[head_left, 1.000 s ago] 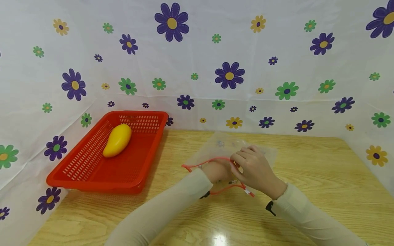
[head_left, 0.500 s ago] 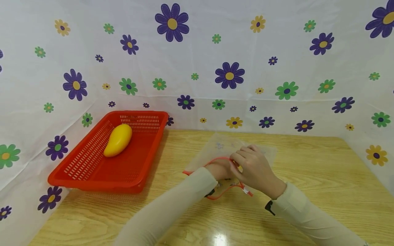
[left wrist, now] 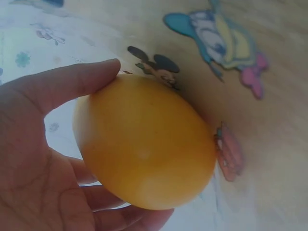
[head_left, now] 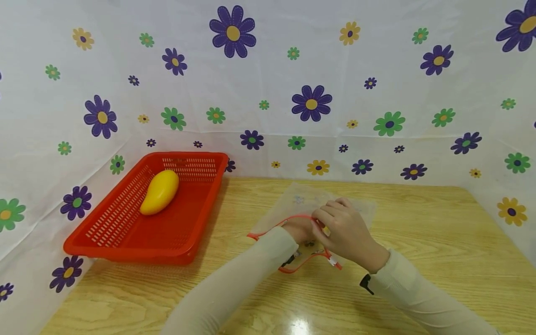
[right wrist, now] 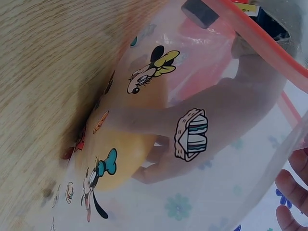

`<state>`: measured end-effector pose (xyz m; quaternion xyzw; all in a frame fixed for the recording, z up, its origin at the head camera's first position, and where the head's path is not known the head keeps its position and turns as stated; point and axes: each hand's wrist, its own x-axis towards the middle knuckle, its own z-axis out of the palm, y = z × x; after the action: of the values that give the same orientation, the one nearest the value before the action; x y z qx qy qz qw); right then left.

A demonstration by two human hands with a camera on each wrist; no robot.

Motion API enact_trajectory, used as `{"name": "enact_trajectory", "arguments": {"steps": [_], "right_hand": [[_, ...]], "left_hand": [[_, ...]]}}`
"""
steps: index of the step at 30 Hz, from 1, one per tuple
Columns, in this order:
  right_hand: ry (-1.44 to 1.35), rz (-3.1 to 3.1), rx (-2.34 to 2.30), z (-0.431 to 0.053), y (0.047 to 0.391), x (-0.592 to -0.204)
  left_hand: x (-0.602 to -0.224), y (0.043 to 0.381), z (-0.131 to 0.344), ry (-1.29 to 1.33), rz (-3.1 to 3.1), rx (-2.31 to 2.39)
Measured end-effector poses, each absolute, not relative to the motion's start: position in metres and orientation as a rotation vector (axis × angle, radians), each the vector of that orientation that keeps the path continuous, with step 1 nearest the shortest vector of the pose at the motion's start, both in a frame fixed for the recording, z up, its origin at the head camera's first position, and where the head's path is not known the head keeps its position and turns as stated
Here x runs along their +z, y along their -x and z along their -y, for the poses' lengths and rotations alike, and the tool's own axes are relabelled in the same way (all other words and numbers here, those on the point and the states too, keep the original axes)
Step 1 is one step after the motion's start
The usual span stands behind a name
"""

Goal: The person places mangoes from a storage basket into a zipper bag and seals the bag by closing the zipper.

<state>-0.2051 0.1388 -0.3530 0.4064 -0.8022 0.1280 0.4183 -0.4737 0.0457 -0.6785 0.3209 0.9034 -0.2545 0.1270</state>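
We have a flat, pale yellow-brown wood-grain table (head_left: 439, 232), glossy enough to throw back a bright patch of light near us. On its left part we see a red, rectangular, slotted plastic basket (head_left: 180, 218); near its right side, not touching it, rests a translucent, cartoon-printed plastic bag (head_left: 289, 200) with red-edged mouth.

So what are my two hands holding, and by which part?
Your left hand grips a rounded yellow thing by its sides, inside the clear bag; your right hand holds that bag at its red rim.
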Motion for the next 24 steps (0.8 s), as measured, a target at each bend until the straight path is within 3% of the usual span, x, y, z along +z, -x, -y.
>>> {"name": "enact_trajectory", "arguments": {"steps": [1, 5, 10, 13, 17, 24], "right_hand": [[-1.017, 2.012, 0.323, -0.139, 0.205, -0.353], [-1.006, 2.007, 0.321, -0.139, 0.204, -0.351], [-0.998, 1.986, 0.317, -0.140, 0.205, -0.348], [-0.997, 1.975, 0.316, -0.141, 0.205, -0.346], [-0.999, 1.965, 0.317, -0.141, 0.205, -0.345], [-0.990, 1.964, 0.316, -0.142, 0.205, -0.342]], "left_hand": [[-0.670, 0.468, -0.044, -0.889, -2.666, -0.538], [-0.646, 0.455, -0.041, -1.051, -2.749, -0.474], [-0.708, 0.503, -0.043, -1.416, -2.819, -0.954], [-0.739, 0.531, -0.046, -1.365, -2.852, -0.656], [-0.745, 0.541, -0.048, -1.207, -2.836, -0.061], [-0.740, 0.541, -0.051, -1.423, -2.922, -0.417]]}}
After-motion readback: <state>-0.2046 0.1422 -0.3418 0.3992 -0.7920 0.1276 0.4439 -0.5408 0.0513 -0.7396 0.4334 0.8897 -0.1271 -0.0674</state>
